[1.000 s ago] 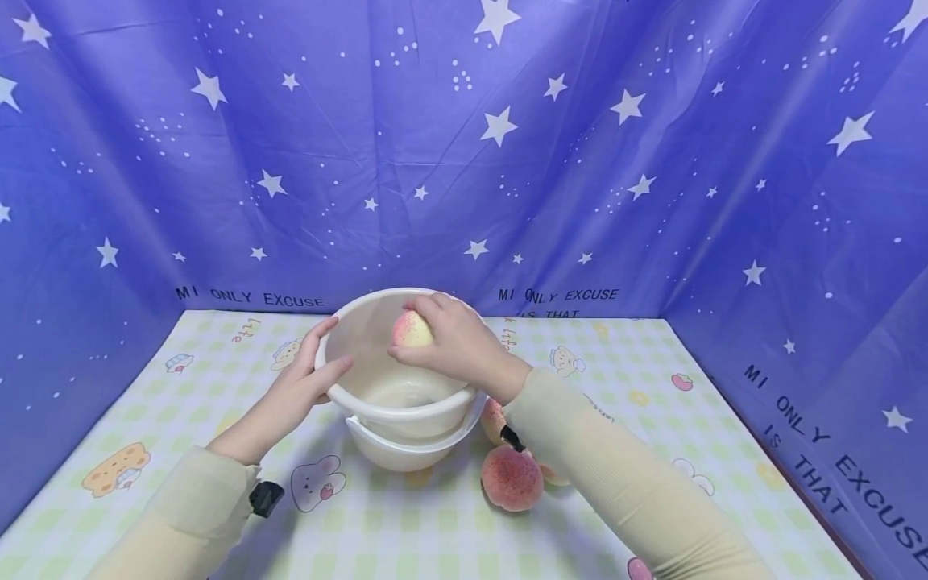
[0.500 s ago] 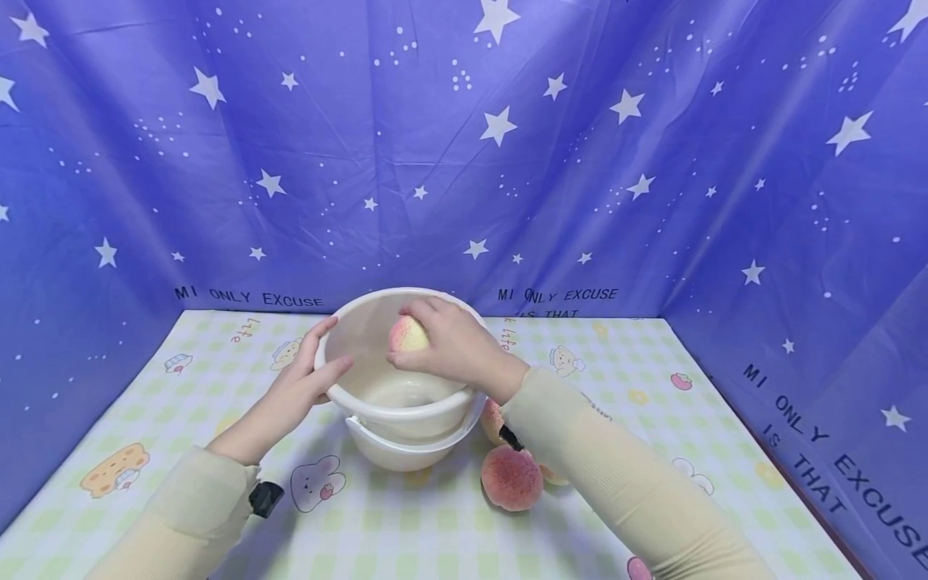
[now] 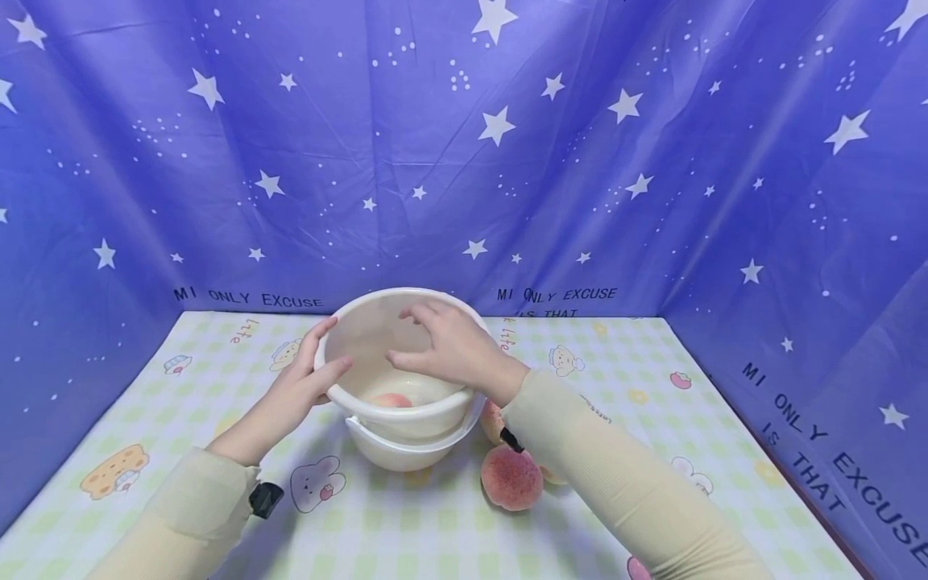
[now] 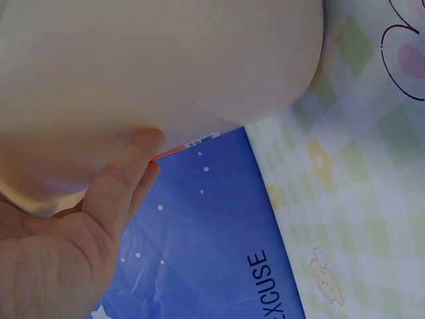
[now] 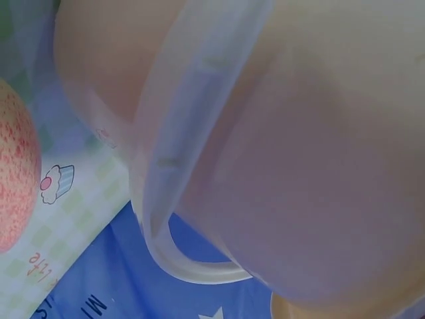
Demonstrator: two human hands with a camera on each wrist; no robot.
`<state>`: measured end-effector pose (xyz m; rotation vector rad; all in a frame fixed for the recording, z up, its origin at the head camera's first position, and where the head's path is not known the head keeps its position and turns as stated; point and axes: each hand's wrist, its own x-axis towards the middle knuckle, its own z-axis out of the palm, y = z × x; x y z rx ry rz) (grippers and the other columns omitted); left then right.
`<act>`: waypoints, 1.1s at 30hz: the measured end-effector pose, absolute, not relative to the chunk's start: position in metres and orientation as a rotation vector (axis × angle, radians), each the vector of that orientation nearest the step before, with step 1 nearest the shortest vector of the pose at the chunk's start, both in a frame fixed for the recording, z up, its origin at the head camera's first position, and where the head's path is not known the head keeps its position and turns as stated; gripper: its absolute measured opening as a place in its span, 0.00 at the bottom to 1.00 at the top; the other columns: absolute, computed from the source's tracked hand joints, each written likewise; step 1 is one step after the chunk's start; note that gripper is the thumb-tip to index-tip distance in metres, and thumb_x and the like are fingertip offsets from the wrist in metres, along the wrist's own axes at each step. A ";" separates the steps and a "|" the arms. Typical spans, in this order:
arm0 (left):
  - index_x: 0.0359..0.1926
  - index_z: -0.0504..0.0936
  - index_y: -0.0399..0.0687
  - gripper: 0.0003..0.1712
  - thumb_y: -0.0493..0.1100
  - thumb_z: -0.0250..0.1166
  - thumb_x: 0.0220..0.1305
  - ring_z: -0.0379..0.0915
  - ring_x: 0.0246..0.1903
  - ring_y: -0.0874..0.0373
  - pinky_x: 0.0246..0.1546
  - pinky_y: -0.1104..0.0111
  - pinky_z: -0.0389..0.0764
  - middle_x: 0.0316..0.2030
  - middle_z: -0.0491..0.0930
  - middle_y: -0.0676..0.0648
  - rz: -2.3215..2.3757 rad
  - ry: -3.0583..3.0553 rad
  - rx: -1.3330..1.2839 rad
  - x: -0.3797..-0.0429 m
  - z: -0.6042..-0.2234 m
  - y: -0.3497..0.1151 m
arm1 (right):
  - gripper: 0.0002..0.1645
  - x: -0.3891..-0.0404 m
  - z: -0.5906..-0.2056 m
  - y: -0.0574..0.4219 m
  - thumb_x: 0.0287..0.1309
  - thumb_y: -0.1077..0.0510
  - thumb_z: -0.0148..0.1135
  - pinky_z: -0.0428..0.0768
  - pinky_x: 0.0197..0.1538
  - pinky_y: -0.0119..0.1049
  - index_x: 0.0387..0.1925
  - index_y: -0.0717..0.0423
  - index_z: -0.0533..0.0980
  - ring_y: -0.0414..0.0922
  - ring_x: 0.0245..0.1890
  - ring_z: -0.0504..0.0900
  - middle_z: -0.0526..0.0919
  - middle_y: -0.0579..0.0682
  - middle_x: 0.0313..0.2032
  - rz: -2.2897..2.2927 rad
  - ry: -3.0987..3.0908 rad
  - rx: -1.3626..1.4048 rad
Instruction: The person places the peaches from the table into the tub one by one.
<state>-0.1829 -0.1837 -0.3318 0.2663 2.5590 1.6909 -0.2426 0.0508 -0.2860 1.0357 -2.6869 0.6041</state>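
Note:
A white plastic bucket [image 3: 406, 414] stands on the table, its broad handle [image 5: 189, 126] folded down around the outside. My left hand [image 3: 308, 370] grips the bucket's left rim, thumb inside and fingers on the outer wall; in the left wrist view those fingers [image 4: 123, 173] lie against the bucket wall. Over the bucket's mouth is my right hand [image 3: 453, 346], thumb and fingers spread apart with nothing between them. At the bottom inside lies a peach [image 3: 391, 400], partly hidden by the near rim.
Several peaches sit right of the bucket, a red one [image 3: 511, 478] in front and others partly behind my right sleeve [image 3: 602, 459]. A green checked cloth [image 3: 406, 532] with cartoon prints covers the table. A blue star-patterned curtain [image 3: 435, 225] rises behind and at both sides.
My right hand has let go of the peach, which dropped to the bottom of the bucket; its fingers have spread. The left hand keeps its hold on the rim.

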 end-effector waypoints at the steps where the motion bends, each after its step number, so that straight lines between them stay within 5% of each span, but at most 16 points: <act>1: 0.79 0.38 0.59 0.43 0.54 0.51 0.75 0.68 0.65 0.36 0.62 0.49 0.78 0.77 0.44 0.36 1.693 2.558 0.265 -0.183 -0.332 -0.184 | 0.34 -0.242 -0.286 0.051 0.55 0.37 0.66 0.79 0.61 0.43 0.57 0.53 0.76 0.49 0.55 0.81 0.83 0.53 0.53 0.612 -2.686 1.027; 33: 0.79 0.38 0.58 0.44 0.57 0.52 0.74 0.63 0.67 0.35 0.61 0.48 0.78 0.77 0.42 0.35 1.675 2.579 0.244 -0.183 -0.332 -0.183 | 0.29 -0.225 -0.266 0.084 0.56 0.42 0.68 0.83 0.46 0.40 0.56 0.49 0.77 0.46 0.42 0.81 0.83 0.50 0.48 0.819 -2.597 0.879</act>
